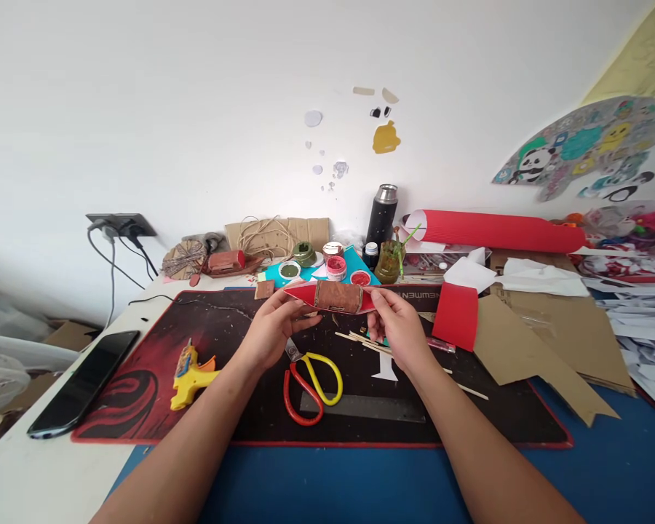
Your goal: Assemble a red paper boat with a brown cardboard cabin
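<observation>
Both hands hold up a long strip of red paper with a brown, leather-like band (338, 296) wrapped around its middle. The strip's left end tapers to a point. My left hand (278, 320) pinches that left end, while my right hand (396, 320) grips the right end between thumb and fingers. Below the strip, on the black mat, lie scissors (312, 378) with one red and one yellow handle. A metal ruler (365, 407) sits partly under them. Several thin wooden sticks (374, 343) and a white paper scrap (385, 367) are near my right hand.
A yellow glue gun (191, 375) and a phone (84, 382) lie to the left. Paint jars (335, 268), a black thermos (383, 215) and a jar of murky liquid (388, 262) stand behind. Red corrugated paper (496, 231), a red piece (455, 316) and cardboard (524, 342) are at right.
</observation>
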A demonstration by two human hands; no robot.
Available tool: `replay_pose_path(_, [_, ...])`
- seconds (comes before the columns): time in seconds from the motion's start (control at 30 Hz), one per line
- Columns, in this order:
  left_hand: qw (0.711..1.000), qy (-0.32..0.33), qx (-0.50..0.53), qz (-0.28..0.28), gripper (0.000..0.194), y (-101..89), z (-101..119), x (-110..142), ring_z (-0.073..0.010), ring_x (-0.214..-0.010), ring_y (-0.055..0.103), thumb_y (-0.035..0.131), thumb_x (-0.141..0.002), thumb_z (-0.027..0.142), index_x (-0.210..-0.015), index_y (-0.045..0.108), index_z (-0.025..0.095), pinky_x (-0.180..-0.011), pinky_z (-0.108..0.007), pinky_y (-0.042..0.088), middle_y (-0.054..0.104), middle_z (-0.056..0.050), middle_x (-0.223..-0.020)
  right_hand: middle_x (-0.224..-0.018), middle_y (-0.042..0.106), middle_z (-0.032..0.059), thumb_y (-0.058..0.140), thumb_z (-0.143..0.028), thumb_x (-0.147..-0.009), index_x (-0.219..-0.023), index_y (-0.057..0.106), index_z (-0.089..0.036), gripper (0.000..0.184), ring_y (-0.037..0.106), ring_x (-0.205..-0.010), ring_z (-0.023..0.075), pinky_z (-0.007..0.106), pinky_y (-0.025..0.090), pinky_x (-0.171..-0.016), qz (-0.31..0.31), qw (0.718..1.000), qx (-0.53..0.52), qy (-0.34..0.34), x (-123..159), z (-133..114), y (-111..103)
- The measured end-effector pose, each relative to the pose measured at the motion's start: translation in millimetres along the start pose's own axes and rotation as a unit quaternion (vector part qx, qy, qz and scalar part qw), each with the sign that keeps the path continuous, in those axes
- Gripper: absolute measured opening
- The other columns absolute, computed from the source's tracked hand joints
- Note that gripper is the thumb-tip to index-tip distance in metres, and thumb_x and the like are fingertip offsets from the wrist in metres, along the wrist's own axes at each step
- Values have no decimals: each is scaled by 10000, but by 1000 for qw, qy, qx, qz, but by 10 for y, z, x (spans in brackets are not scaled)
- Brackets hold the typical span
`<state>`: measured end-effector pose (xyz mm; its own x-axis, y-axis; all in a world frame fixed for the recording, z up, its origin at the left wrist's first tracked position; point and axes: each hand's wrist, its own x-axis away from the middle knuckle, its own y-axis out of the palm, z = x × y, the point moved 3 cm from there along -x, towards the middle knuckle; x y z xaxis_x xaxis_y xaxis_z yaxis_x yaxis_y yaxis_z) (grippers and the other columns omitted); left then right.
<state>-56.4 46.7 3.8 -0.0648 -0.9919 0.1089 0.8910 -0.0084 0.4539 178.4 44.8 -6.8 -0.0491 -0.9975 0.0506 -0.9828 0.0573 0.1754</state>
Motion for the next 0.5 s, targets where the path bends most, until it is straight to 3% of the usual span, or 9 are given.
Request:
replay_pose_path(0.1, [1000,-1,2,9,342,10,-2,7,-251,-931,781,857,-841,291,-1154,771,182,-810,-429,697,809,-107,-1131,-565,608,-43,786,-739,-837,-1148,777,-179,641,556,-406,129,223,334,-395,-9,1000,12,-5,10,-2,11])
replay_pose_path(0.2, [1000,1,-7,14,404,17,6,12,-238,-940,770,862,-810,221,-1200,765,184,-802,-405,699,798,-108,-1195,-582,623,-40,783,-739,-846,-1173,778,-182,646,565,-408,130,228,361,-405,-17,1000,14,-5,21,2,23])
replay_pose_path(0.4, [999,36,16,-14,418,63,51,22,-255,-1022,775,848,-729,137,-1140,785,182,-992,-454,658,814,-93,-1141,-565,610,-45,770,-730,-860,-1187,780,-176,643,554,-402,127,227,358,-409,-18,1000,15,-1,22,-9,19])
replay_pose_path(0.5, [999,46,9,-20,348,73,57,30,-270,-1058,774,853,-767,198,-1109,794,187,-1004,-462,653,815,-97,-1171,-548,597,-47,762,-729,-866,-1170,789,-176,631,543,-398,129,235,361,-411,-16,1000,20,-4,22,-8,18])
